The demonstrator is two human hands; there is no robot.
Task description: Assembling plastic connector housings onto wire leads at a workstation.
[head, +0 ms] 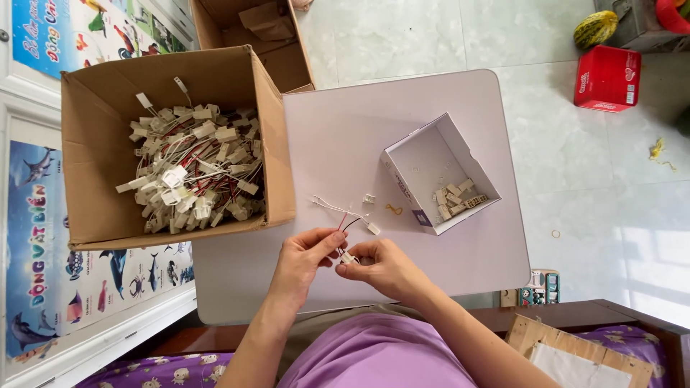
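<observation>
Over the near edge of the white table (431,93): wire harness (343,215) held between both hands, a small white connector (348,257) pinched at its end.

Judging by the piles, well advanced but not finished: large cardboard box (93,115) at the left heaped with white-plugged wire sets, small white box (424,147) at the right holding only a handful of loose connectors in one corner, one more loose connector (369,198) and a yellow rubber band (394,209) lying on the table beside it. Left hand (305,255) curled, fingertips closed on the wires just beside the plug; right hand (381,264) closed, thumb and forefinger gripping the connector itself. Both forearms angled inward from the lap, wrists low, hands nearly touching.
</observation>
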